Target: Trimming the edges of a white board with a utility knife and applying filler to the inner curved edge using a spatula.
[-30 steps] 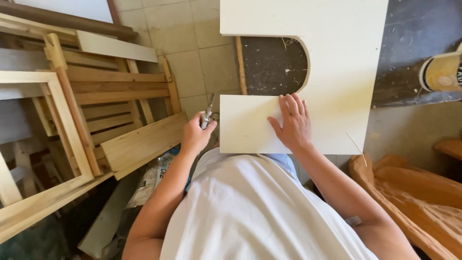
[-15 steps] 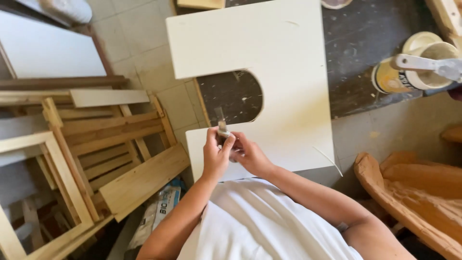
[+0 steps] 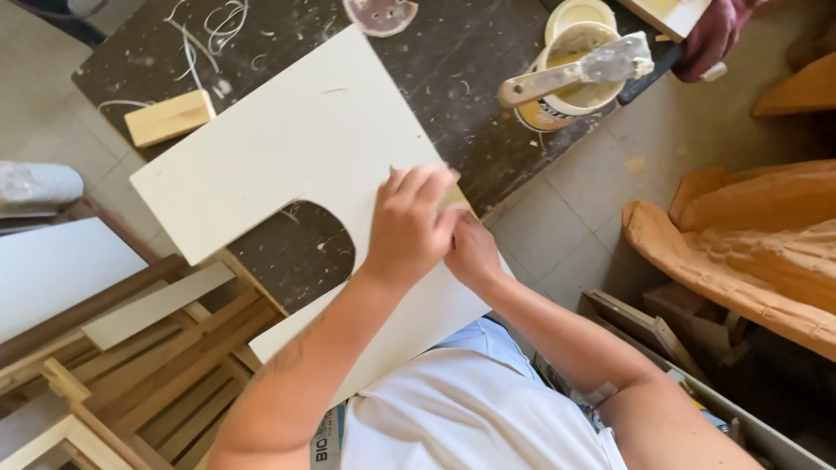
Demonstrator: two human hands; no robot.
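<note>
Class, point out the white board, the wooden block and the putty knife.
white board (image 3: 287, 148), head view, bare upper face.
wooden block (image 3: 169, 117), head view, top face.
putty knife (image 3: 575, 71), head view, blade near handle.

Bright even daylight, soft shadows, mild glare on pale board (image 3: 287, 148), slight motion blur, wide-angle edge distortion
</note>
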